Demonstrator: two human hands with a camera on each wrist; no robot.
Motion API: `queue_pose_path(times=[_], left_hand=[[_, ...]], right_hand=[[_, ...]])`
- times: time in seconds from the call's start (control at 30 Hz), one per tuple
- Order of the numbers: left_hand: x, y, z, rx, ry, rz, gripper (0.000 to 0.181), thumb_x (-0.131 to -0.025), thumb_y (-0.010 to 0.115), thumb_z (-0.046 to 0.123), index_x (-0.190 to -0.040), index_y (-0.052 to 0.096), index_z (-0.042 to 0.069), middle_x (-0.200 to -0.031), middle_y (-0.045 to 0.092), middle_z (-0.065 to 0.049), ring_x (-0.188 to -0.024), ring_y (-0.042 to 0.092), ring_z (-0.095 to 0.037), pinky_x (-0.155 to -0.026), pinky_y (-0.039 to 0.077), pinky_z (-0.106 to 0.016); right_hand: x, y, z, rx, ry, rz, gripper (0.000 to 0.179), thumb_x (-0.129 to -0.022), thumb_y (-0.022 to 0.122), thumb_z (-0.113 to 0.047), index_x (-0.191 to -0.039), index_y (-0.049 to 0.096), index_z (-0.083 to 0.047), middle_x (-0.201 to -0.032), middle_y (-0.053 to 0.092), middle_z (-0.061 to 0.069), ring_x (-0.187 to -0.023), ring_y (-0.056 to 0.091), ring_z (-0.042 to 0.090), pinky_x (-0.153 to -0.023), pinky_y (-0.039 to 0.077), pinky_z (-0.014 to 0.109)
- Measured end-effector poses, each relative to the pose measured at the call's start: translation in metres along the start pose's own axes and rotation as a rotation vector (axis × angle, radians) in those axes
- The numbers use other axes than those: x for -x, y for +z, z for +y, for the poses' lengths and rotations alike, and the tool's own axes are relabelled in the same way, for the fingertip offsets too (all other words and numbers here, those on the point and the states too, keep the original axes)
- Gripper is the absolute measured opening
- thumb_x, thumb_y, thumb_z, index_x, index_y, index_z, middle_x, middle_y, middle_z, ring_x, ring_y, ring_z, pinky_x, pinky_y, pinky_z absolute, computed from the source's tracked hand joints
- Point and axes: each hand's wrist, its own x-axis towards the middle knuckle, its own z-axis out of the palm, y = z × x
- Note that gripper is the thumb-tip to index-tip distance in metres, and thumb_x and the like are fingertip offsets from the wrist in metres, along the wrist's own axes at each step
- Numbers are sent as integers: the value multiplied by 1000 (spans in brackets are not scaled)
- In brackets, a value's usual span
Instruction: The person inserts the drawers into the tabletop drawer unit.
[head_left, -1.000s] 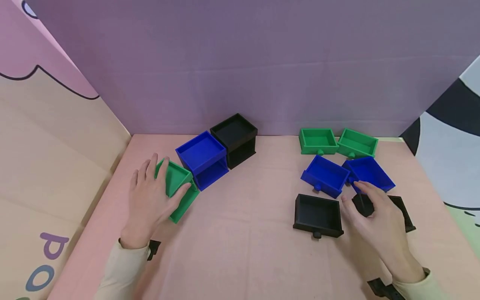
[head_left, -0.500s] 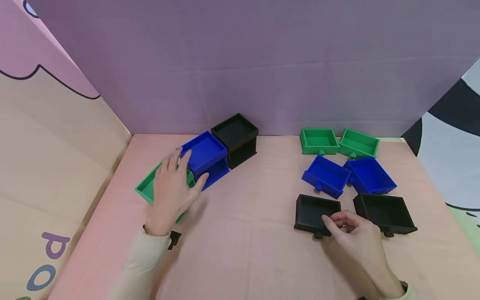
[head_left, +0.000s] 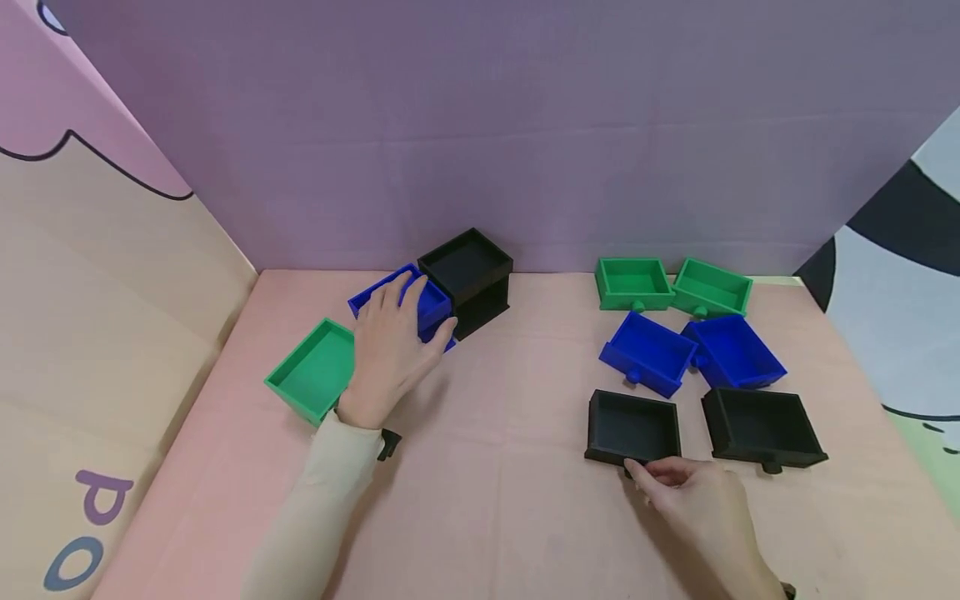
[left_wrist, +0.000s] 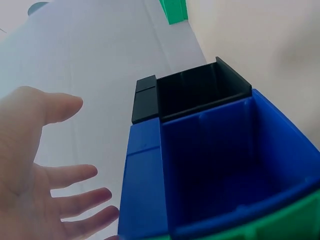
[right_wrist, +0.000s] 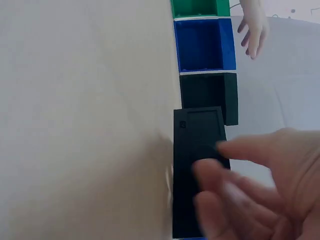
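Left hand [head_left: 393,337] over the blue plastic open-fronted box [head_left: 435,308], fingers spread wide, thumb well apart from them; nothing in its grasp, and contact with the blue box cannot be made out. That box stands at left on the pink cloth-covered table [head_left: 487,517], middle of a slanting row: matching black box [head_left: 468,262] beside it toward the back wall, matching green box [head_left: 315,367] on the near left, partly behind the hand and its pale sleeve [head_left: 322,492]. Left wrist view shows the blue box hollow, its mouth facing out. Right hand [head_left: 690,500] low at right, thumb and forefinger drawn narrow about the round knob [right_wrist: 204,151] of the shallow black plastic drawer [head_left: 633,423]; blurred close up, so cannot tell whether they pinch it. This drawer lies flat, knob side toward the person, left of a second black drawer [head_left: 763,421], the two apart. Behind them, two blue plastic drawers [head_left: 648,350] set askew, close together; farthest back, two green plastic drawers [head_left: 635,279], side by side near the purple cloth backdrop [head_left: 510,125].
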Motion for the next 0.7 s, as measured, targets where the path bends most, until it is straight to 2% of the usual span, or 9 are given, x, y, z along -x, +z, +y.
queue_pose_path(times=[0.07,0.13,0.17,0.23,0.4,0.57,0.7], left_hand=[[-8,4,3,6,-11,-11,74,-99,64,53,-156,52,9,-163,49,-19,-149,47,-42,-122,40,-62],[-16,9,6,5,-20,-20,74,-99,64,53,-156,51,8,-163,48,-20,-149,47,-42,-123,39,-61],[-20,11,7,2,-25,-22,75,-99,64,54,-156,51,7,-163,48,-20,-148,47,-42,-123,38,-60],[-28,15,8,-4,-32,-21,77,-98,63,55,-156,51,7,-162,48,-21,-147,47,-42,-124,38,-60],[-44,21,8,2,-53,-34,86,-97,62,60,-159,45,2,-164,45,-24,-150,44,-44,-125,35,-61],[-54,23,10,43,-70,-89,95,-97,61,62,-161,38,-6,-167,39,-26,-156,37,-44,-130,28,-61],[-61,29,13,53,-84,-128,98,-97,60,63,-161,35,-7,-169,36,-26,-158,34,-44,-132,23,-61]], right_hand=[[0,1,1,21,27,-24,40,-92,83,-42,-101,83,-2,-82,81,5,-81,73,22,-91,64,47],[0,3,1,30,44,-47,48,-92,82,-49,-103,83,-2,-85,82,7,-88,75,25,-102,58,60],[-1,4,2,26,47,-55,50,-92,82,-50,-104,83,-1,-85,82,8,-89,75,27,-103,56,61],[-1,6,2,11,40,-49,53,-92,81,-50,-105,82,1,-85,82,10,-89,76,29,-102,57,60],[0,9,4,-20,9,2,47,-93,82,-43,-104,82,2,-80,81,9,-83,76,26,-89,63,52],[-1,11,6,-67,22,-12,45,-94,82,-40,-107,82,2,-83,81,9,-87,76,25,-92,62,52],[-2,11,9,-104,39,-11,44,-95,82,-40,-109,81,2,-83,81,7,-87,75,22,-98,60,55]])
